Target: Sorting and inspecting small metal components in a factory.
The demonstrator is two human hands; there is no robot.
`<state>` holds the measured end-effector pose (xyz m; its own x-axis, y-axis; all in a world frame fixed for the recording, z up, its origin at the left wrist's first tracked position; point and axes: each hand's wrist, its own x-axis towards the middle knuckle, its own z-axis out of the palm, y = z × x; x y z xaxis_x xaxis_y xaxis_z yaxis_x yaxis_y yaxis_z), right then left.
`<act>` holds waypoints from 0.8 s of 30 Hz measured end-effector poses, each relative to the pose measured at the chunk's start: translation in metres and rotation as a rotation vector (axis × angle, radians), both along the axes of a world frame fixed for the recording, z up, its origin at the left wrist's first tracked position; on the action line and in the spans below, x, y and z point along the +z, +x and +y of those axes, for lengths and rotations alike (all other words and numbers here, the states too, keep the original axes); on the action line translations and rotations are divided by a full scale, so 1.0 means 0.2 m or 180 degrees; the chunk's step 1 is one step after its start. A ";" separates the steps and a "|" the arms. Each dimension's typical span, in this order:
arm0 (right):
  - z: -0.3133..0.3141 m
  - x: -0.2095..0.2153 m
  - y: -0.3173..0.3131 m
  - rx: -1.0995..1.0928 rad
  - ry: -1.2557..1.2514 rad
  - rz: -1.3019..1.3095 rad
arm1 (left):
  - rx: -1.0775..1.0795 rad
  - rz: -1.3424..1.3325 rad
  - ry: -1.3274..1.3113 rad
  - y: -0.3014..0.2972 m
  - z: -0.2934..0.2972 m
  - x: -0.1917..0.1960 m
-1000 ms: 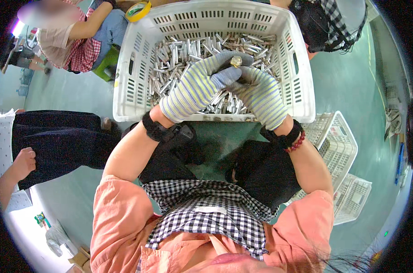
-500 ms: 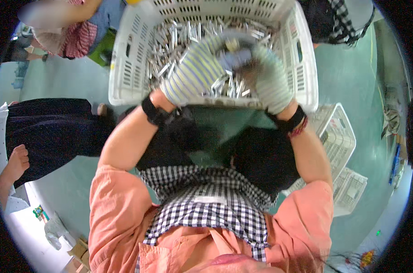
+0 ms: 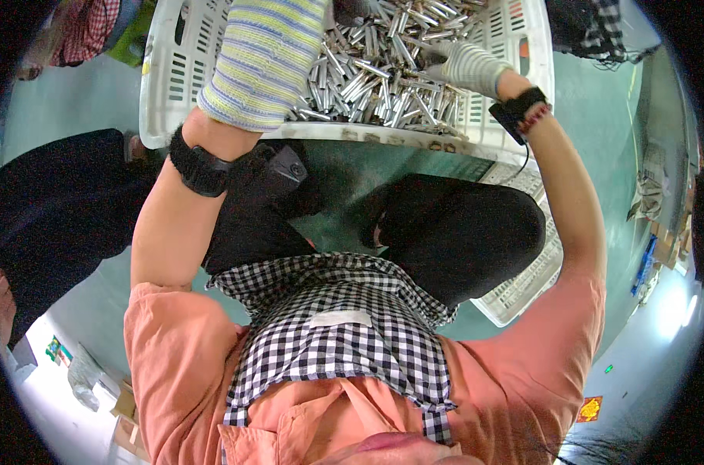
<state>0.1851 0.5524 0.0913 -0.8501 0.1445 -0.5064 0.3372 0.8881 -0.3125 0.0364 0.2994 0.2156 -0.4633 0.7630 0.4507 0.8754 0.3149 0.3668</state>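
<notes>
A white slotted plastic crate in front of me holds a heap of several short silver metal tubes. My left hand, in a yellow and blue striped knit glove, hangs over the crate's left half; its fingers run off the top edge, out of sight. My right hand, in a grey striped glove, lies low on the tubes at the crate's right side, its fingers buried among them. Both wrists wear black bands. I cannot tell whether either hand holds anything.
I squat on a green floor with my knees under the crate's near rim. Another white slotted crate lies by my right leg. A person in dark clothes sits at my left, another in plaid farther back.
My hands, together over the crate's middle around a small metal piece a second ago, have separated: the left stays high at the left, the right has dropped onto the tubes at the right.
</notes>
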 end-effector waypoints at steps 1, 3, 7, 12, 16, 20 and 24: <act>0.05 -0.14 -0.01 0.0044 0.0119 -0.0240 | -0.0398 -0.1912 0.0689 0.02 0.03 0.03; 0.14 -0.42 -0.01 0.0345 0.0218 -0.0573 | -0.0750 -0.3840 0.1400 0.04 0.05 0.07; 0.14 -0.64 -0.11 0.0718 0.0762 -0.1370 | -0.0312 -0.4212 0.1471 0.02 0.04 0.13; 0.08 -0.70 -0.13 0.1049 0.1032 -0.1008 | -0.0453 -0.2834 0.0950 -0.09 -0.08 -0.14; 0.10 -0.73 -0.12 0.1245 0.1513 -0.0854 | -0.0671 -0.1432 0.0512 -0.16 -0.13 -0.34; 0.04 -0.33 -0.20 0.0570 0.0789 -0.0171 | -0.0787 0.0150 0.0094 -0.29 -0.17 -0.46; 0.03 0.02 -0.11 0.0226 0.0318 0.0851 | -0.1224 -0.1905 0.1326 -0.13 0.05 -0.16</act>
